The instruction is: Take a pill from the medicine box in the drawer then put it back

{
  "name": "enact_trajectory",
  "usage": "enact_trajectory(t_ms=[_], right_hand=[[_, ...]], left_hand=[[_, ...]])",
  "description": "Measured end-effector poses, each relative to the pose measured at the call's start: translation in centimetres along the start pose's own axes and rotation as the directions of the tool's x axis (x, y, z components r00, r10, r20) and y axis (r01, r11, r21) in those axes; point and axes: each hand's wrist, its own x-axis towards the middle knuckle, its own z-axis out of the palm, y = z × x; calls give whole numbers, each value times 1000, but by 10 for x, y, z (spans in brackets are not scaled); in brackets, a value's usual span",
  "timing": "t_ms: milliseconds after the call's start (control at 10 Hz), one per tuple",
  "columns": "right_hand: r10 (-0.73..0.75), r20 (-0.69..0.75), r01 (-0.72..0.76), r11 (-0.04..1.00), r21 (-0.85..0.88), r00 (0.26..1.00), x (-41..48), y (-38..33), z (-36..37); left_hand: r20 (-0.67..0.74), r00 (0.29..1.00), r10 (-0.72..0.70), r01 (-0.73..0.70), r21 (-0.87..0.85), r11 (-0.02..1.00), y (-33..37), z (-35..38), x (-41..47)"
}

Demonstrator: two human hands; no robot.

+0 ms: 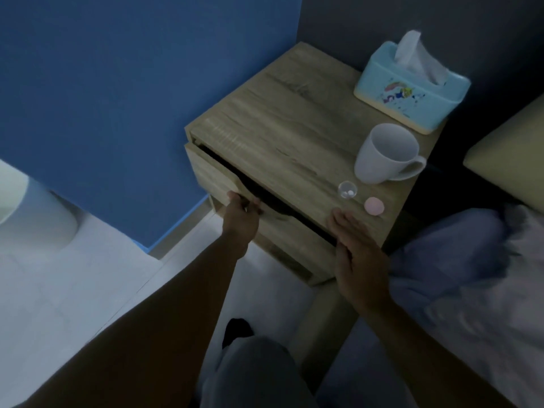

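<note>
A wooden nightstand [282,113] stands against the blue wall. Its top drawer [206,175] is open by a narrow dark gap, and the inside is hidden. My left hand [240,216] has its fingers hooked over the top edge of the drawer front. My right hand [357,254] hovers flat with fingers apart at the nightstand's near right corner, holding nothing. On the top near that hand sit a small clear round container [347,189] with white pills inside and its pink lid [374,205] beside it.
A white mug [385,154] and a light blue tissue box [412,89] stand at the right of the nightstand top. A bed with pale bedding [485,275] lies to the right. My knee [253,372] is below, over a white tiled floor [73,290].
</note>
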Motion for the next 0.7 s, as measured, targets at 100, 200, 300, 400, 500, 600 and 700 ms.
enact_trajectory(t_ms=[100,200,300,400,500,600,700], right_hand=[[-14,-20,14,1000,-4,1000,1,0,0],[-22,-29,22,1000,-9,999,1,0,1],[-26,-29,26,999,-19,999,1,0,1],[-27,-17,27,999,-40,999,3,1,0],[-12,17,13,998,-61,1000,4,-1,-2],[24,84,-20,999,-43,996,8,-4,-6],[84,195,-65,993,-102,977,11,-7,-14]], left_hand=[[-30,999,15,-16,-49,999,3,11,10],[-35,999,31,-34,-73,997,4,17,16],[-38,999,15,-18,-79,997,7,21,17],[-43,999,6,-7,-31,1000,11,21,18],[22,998,-55,56,-45,997,17,15,14],[97,992,-80,81,-6,997,27,8,1],[98,995,-19,-3,221,975,40,-3,-30]])
